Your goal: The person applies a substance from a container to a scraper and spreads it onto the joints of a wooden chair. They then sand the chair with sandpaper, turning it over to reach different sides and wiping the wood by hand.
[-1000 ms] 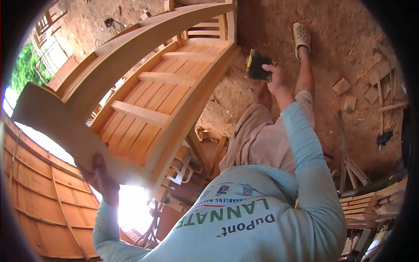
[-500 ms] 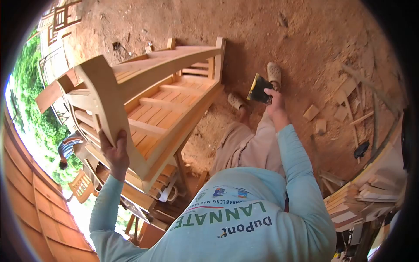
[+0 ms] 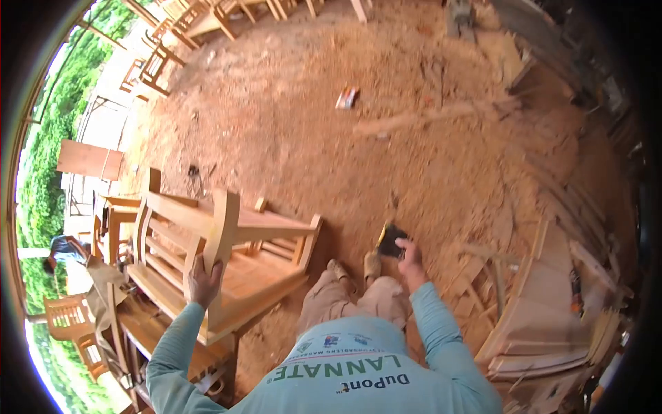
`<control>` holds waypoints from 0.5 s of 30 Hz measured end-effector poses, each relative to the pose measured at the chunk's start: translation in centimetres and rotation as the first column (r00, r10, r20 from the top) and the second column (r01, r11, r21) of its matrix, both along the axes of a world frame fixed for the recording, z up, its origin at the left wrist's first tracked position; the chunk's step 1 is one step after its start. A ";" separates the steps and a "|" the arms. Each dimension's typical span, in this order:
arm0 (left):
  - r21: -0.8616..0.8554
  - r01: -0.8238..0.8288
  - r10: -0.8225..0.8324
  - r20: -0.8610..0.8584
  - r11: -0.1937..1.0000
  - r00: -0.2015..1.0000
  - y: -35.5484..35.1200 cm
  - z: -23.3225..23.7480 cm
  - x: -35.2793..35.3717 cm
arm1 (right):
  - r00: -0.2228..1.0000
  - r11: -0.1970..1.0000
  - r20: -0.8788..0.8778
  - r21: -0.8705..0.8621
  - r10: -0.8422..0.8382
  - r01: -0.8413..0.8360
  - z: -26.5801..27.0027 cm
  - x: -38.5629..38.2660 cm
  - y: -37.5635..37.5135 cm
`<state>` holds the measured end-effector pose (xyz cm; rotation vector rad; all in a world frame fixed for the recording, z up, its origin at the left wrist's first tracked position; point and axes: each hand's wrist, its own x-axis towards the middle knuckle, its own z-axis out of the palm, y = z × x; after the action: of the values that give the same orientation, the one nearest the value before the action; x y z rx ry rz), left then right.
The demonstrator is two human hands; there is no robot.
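My left hand (image 3: 205,281) is wrapped round a post of the wooden bench (image 3: 231,228), with fingers on one side and thumb on the other. The bench has pale, unpainted timber, a slatted end and a slatted surface. It is tilted and raised on supports at my left. Out in front of my right leg, my right hand (image 3: 412,263) grips a dark flat rectangular pad with a yellow edge (image 3: 394,242). The pad hangs in the air, apart from the bench; its exact kind is not clear.
Wood offcuts and boards (image 3: 541,310) are piled at my right. Several wooden chairs (image 3: 200,21) stand at the far left of the dirt floor (image 3: 289,124). A small packet (image 3: 347,97) lies ahead. Another person (image 3: 65,248) bends at the left, near a chair (image 3: 69,317).
My view has swung up and to the right, so the bench appears lower and more floor shows. My left hand still holds the bench post, and the pad stays in my right hand.
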<state>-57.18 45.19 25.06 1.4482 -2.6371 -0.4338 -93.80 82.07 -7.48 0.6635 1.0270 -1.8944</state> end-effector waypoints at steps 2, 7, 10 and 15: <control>0.031 -0.033 0.033 -0.026 0.999 0.999 0.1 0.8 -0.7 | 0.999 0.999 -0.052 0.039 -0.004 0.006 0.0 -2.1 -0.4; 0.158 -0.116 0.144 -0.185 0.981 0.972 -0.8 2.2 -1.2 | 0.994 0.997 -0.104 0.078 -0.021 0.029 5.4 -7.1 -2.2; 0.071 -0.109 0.126 -0.331 0.992 0.935 -2.2 5.1 -4.0 | 0.988 0.998 -0.156 0.055 -0.004 0.013 7.7 -9.8 -4.0; -0.162 -0.016 -0.066 -0.490 0.987 0.869 -8.1 6.5 -10.1 | 0.982 0.994 -0.188 -0.090 0.036 -0.054 9.7 -13.7 -8.7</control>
<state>-67.32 37.07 31.56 1.0757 -2.2206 -0.5018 -107.50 73.42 2.21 0.4108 1.0517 -1.9795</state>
